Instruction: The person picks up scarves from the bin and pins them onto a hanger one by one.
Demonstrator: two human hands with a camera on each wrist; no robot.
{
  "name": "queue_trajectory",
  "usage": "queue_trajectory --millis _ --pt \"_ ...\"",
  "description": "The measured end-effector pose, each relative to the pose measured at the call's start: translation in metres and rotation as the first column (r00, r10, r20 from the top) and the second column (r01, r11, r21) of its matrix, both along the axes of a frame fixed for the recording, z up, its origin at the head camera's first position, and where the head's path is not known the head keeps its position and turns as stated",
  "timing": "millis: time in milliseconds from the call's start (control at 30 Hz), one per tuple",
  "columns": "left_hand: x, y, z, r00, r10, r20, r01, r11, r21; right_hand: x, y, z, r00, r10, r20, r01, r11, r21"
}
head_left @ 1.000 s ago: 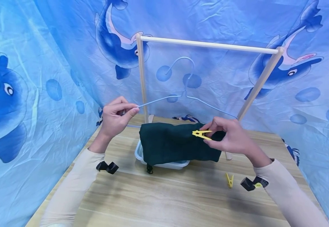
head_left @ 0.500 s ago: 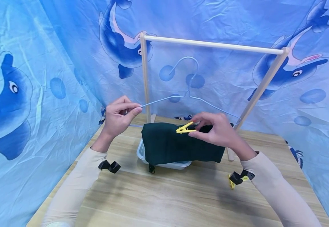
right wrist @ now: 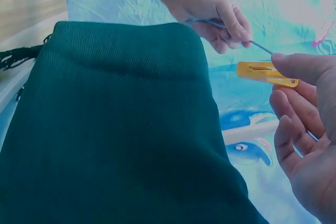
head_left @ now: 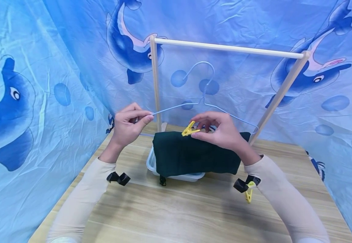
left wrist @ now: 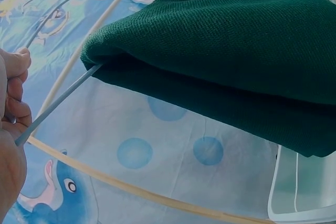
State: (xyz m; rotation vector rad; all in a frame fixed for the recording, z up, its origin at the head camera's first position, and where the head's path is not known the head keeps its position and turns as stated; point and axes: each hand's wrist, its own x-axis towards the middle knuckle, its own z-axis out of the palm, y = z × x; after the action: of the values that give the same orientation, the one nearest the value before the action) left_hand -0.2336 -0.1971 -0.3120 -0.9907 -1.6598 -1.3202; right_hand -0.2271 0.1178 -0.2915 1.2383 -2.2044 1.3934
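My left hand (head_left: 131,124) pinches the left end of a light blue wire hanger (head_left: 176,107), its hook pointing up. Folded dark green cloth (head_left: 191,153) hangs over the hanger's lower bar, and the left wrist view shows that bar (left wrist: 63,96) running into the fold. Between thumb and fingers, my right hand (head_left: 217,130) pinches a yellow clothespin (head_left: 189,129) by its handles. The clothespin is just above the top edge of the cloth, left of its middle; in the right wrist view the clothespin (right wrist: 265,73) appears beside the cloth.
Behind the hanger stands a wooden rack with a white top rail (head_left: 227,48). A pale plastic tub (head_left: 191,177) sits beneath the cloth. Another yellow clothespin (head_left: 248,196) lies on the wooden table (head_left: 164,212), partly behind the right wrist camera. Blue dolphin-print curtains surround the table.
My right hand has moved left and slightly up with the clothespin, from the cloth's right part to left of its middle. The left hand keeps its grip on the hanger.
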Motion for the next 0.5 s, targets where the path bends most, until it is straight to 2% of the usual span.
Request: queue_trajectory --millis 200,500 --pt "0.000 0.000 -0.001 1.000 0.004 0.006 -0.004 1.000 0.002 -0.002 -0.018 0.001 1.000 0.008 0.027 -0.008 1.000 -0.013" --pt "0.000 0.002 0.000 1.000 0.017 0.012 -0.017 1.000 0.013 0.001 -0.050 0.015 0.999 0.034 0.031 -0.035 0.998 0.050"
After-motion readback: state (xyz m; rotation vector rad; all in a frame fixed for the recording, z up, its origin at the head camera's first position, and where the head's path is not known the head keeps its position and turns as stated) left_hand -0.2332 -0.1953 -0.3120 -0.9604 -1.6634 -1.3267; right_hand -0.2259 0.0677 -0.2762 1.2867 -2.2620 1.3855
